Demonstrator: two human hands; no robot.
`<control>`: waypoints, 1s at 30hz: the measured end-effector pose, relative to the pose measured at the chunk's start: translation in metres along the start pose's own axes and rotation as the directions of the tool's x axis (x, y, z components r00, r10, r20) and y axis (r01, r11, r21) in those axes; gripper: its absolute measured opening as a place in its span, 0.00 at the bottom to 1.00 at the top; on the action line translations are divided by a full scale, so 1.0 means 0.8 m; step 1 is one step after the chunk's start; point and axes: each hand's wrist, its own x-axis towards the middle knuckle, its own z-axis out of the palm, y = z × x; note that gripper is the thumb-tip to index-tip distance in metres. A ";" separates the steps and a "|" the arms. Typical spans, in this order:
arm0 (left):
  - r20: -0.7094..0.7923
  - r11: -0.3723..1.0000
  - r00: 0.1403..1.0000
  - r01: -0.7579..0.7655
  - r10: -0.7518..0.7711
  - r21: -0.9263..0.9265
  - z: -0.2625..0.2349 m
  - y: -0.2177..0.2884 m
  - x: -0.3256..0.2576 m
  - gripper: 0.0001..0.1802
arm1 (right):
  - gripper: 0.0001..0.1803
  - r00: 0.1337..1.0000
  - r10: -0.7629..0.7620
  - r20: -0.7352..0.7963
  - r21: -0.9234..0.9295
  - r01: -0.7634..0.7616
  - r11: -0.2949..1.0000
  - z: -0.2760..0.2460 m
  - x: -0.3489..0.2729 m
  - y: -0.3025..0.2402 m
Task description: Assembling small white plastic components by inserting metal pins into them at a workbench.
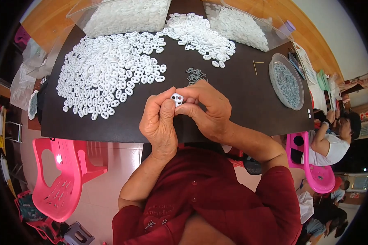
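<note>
Near the front edge of the dark table, both hands meet around a small white plastic piece with holes (177, 98). My left hand (157, 120) pinches it between thumb and fingertips. From the other side, the thumb and fingers of my right hand (210, 107) are closed on the same piece. Part of it is covered by the fingertips. Just beyond my right hand lies a small heap of grey screws (195, 74). To the left spreads a large pile of white oval two-holed pieces (106, 67). A smaller pile of white pieces (194, 28) lies farther back.
Two clear bins, the left bin (167, 18) and right bin (280, 30), hold white parts at the back. A round clear tub (272, 75) of screws stands right. Pink chairs (59, 179) flank the table (241, 94); a person (329, 141) sits at the right.
</note>
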 end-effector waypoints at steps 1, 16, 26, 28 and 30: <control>-0.008 1.000 1.000 -0.002 0.002 0.002 -0.001 -0.003 -0.001 0.10 | 0.14 1.000 -0.015 -0.008 -0.003 0.015 1.000 0.001 -0.001 0.001; -0.046 0.993 0.997 0.062 -0.067 -0.098 -0.002 0.010 -0.005 0.11 | 0.16 0.999 0.016 -0.031 0.035 -0.015 0.999 0.008 -0.008 -0.008; -0.043 0.998 0.999 -0.033 0.031 -0.051 0.001 0.013 -0.011 0.10 | 0.16 0.976 -0.198 -0.093 -0.134 0.185 0.974 0.017 -0.009 -0.005; -0.042 0.997 0.997 -0.064 0.063 -0.031 0.001 0.011 -0.013 0.10 | 0.16 0.972 -0.212 -0.102 -0.129 0.198 0.972 0.019 -0.011 -0.006; -0.041 0.995 0.995 -0.094 0.094 -0.011 0.002 0.010 -0.015 0.10 | 0.16 0.968 -0.224 -0.111 -0.123 0.210 0.970 0.020 -0.012 -0.005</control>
